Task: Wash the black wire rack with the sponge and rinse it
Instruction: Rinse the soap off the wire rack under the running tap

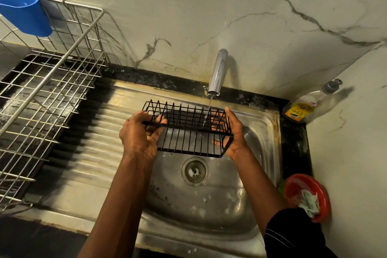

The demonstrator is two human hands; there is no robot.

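Observation:
The black wire rack hangs above the steel sink, under the tap. A thin stream of water falls from the tap onto the rack's right part. My left hand grips the rack's left end, thumb over the top bar and fingers beneath. My right hand holds the right end, palm against the side and fingers curled round the wires. No sponge shows in either hand.
A steel dish rack with a blue cup holder stands on the left counter. A soap bottle lies at the back right corner. A red bowl with scraps sits at the right. The drain is below the rack.

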